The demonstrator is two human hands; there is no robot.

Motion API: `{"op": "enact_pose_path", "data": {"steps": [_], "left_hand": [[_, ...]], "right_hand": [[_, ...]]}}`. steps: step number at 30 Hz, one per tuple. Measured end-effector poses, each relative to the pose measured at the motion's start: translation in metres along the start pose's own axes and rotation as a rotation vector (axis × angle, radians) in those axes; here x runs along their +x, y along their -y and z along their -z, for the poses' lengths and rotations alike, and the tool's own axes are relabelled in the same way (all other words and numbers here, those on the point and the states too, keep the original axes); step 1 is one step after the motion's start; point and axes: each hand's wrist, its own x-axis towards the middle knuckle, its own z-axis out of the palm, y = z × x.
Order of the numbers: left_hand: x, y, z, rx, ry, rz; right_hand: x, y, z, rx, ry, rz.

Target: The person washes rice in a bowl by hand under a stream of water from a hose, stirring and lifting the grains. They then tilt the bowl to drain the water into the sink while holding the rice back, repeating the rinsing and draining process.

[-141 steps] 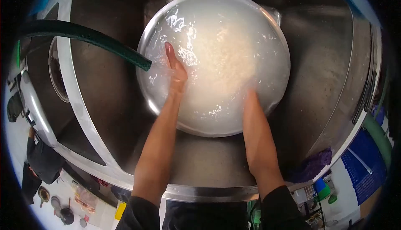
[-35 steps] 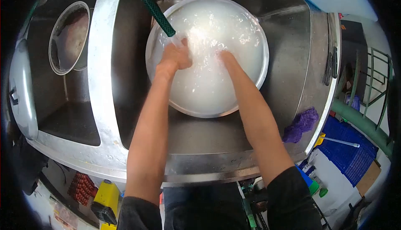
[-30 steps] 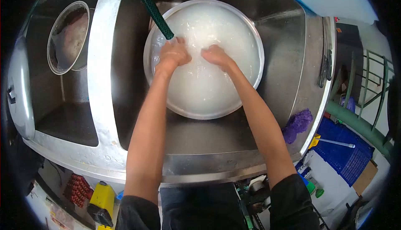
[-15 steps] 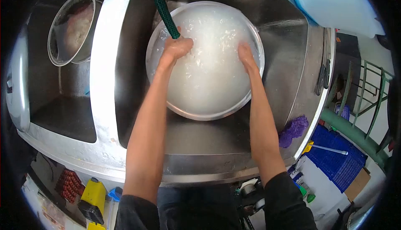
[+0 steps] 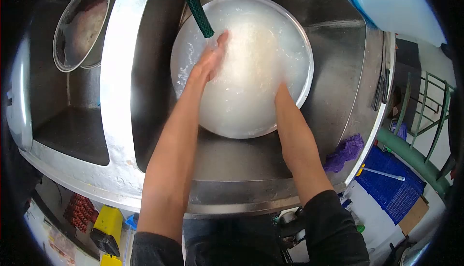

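A wide metal bowl [image 5: 309,80] stands in the sink, full of cloudy white water [image 5: 227,113]. Under the surface, a pale grainy mass that looks like rice [image 5: 258,55] shows in the middle. My left hand [image 5: 211,62] is at the water on the bowl's left side, fingers stretched out and partly blurred, apparently holding nothing. Just above it hangs the end of a green hose [image 5: 207,30], apart from the hand as far as I can see. My right hand [image 5: 282,86] is sunk in the water on the right; the cloudiness hides its fingers.
The metal sink [image 5: 241,157] surrounds the bowl. In the left basin a clear round container [image 5: 58,48] stands tilted. Along the right rim lie a purple mesh cloth [image 5: 345,154] and black-handled tools [image 5: 382,89]. A blue crate [image 5: 391,181] is on the floor to the right.
My left hand's fingers have straightened, and it sits slightly lower under the hose. My right hand has moved down and sunk deeper. Pale grains now show through the water.
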Motion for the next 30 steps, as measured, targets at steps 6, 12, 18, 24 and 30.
{"op": "enact_pose_path", "data": {"steps": [6, 12, 18, 24, 30], "left_hand": [[0.022, 0.022, -0.012, -0.332, 0.035, 0.129], [0.012, -0.01, -0.027, -0.04, -0.168, 0.157], [0.01, -0.031, -0.042, 0.122, -0.437, 0.047], [0.008, -0.04, -0.023, 0.401, -0.252, -0.16], [-0.013, -0.044, -0.017, 0.949, -0.353, -0.428]], "right_hand": [[-0.029, 0.01, 0.0, -0.034, 0.061, 0.146], [-0.004, 0.036, 0.01, -0.04, 0.156, 0.26], [0.018, 0.062, 0.034, 0.726, 0.411, -0.108], [-0.02, 0.151, 0.029, 0.265, -0.059, -0.054], [-0.052, 0.199, 0.042, -0.422, -0.198, 0.172]]}}
